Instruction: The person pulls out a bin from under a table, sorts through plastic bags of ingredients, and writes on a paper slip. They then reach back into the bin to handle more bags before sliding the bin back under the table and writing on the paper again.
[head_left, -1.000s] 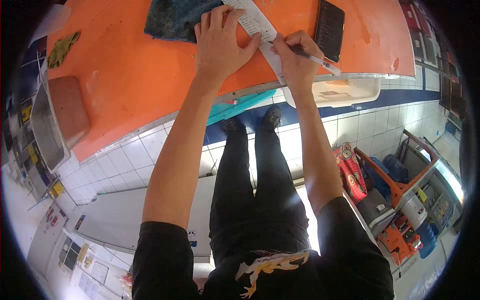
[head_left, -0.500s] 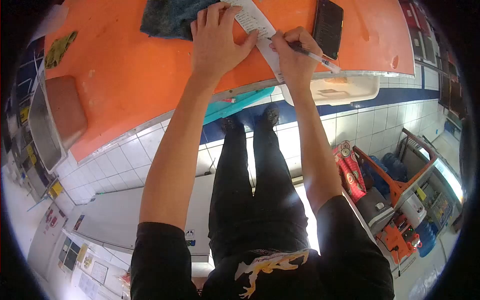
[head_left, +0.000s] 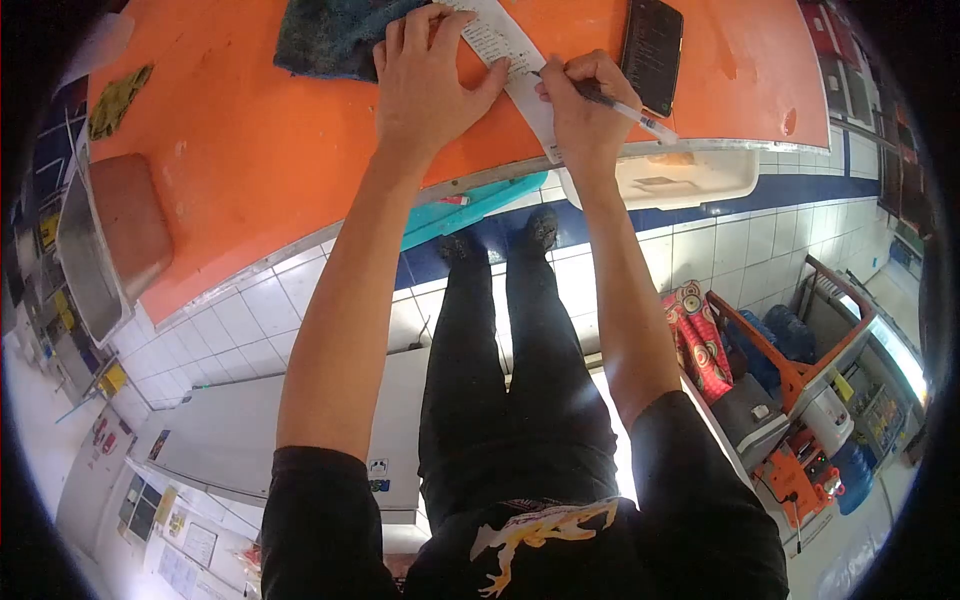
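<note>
Left hand (head_left: 425,88) spread flat-ish, palm down, fingers apart, not gripping anything; index fingertip and thumb tip overlap left edge of long white paper strip (head_left: 521,88), outer fingers by the dark blue-grey cloth (head_left: 335,42) at far left of it. Right hand (head_left: 593,112) closed around clear-barrel pen (head_left: 640,120) in a writing grip, dark tip at the paper's right side, rear end angled to near right. Paper lies between the 2 hands on orange tabletop (head_left: 240,140), slanting from far left to near right, its near end at the table edge; lines of small dark writing on its far part, too small to read. Black smartphone (head_left: 653,55) just right of and beyond right hand, lying flat, light text on screen, unreadable. Yellow-green rag (head_left: 120,102) at far left of table. Metal pan (head_left: 88,262) at left table edge, tilted in view. Below near edge: white plastic tub (head_left: 720,185) on the right, teal item (head_left: 472,208) more to the left, partly hidden by table. Person's 2 dark shoes and black trousers (head_left: 465,370) below, on white tile floor (head_left: 270,305) with blue band. Red patterned fabric (head_left: 700,345) at right, beside orange frame (head_left: 790,385).
</note>
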